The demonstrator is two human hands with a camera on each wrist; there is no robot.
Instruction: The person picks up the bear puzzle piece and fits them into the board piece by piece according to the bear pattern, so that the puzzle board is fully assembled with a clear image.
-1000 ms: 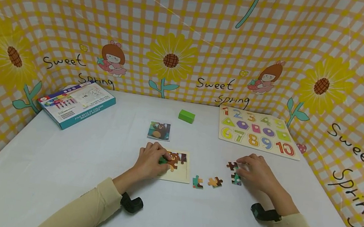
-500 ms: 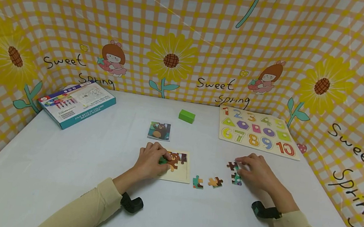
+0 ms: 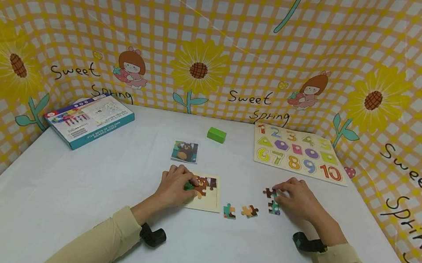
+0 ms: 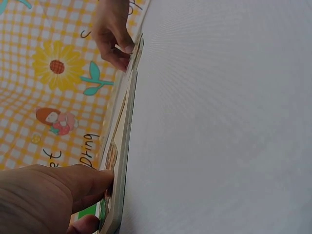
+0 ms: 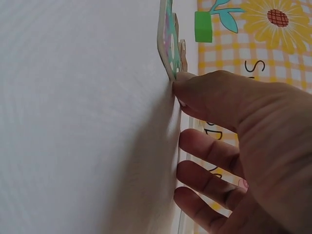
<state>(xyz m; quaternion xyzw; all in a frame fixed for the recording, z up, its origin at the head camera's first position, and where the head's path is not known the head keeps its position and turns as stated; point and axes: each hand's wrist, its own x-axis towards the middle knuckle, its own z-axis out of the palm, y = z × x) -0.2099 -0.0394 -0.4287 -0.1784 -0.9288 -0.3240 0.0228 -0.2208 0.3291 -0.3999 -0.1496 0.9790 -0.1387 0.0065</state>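
My left hand [image 3: 177,185] lies over the left side of the wooden puzzle tray [image 3: 214,203]. Its thumb and forefinger pinch at a green puzzle piece [image 3: 189,185] set in it; the left wrist view shows both tips on the pieces. Beside them in the tray are bear-picture pieces [image 3: 201,185]. To the right, my right hand [image 3: 298,200] pinches the edge of a teal puzzle piece [image 5: 171,46] between thumb and forefinger, its other fingers touching the table. A dark brown piece [image 3: 268,192] and a green piece [image 3: 274,208] lie against it, partly hidden.
Two loose pieces, one teal [image 3: 230,211] and one tan-brown [image 3: 250,211], lie between the hands. Behind the tray is a bear picture card [image 3: 185,151]. Farther back stand a green block [image 3: 216,135], a number board [image 3: 300,154] and a flat box [image 3: 90,121].
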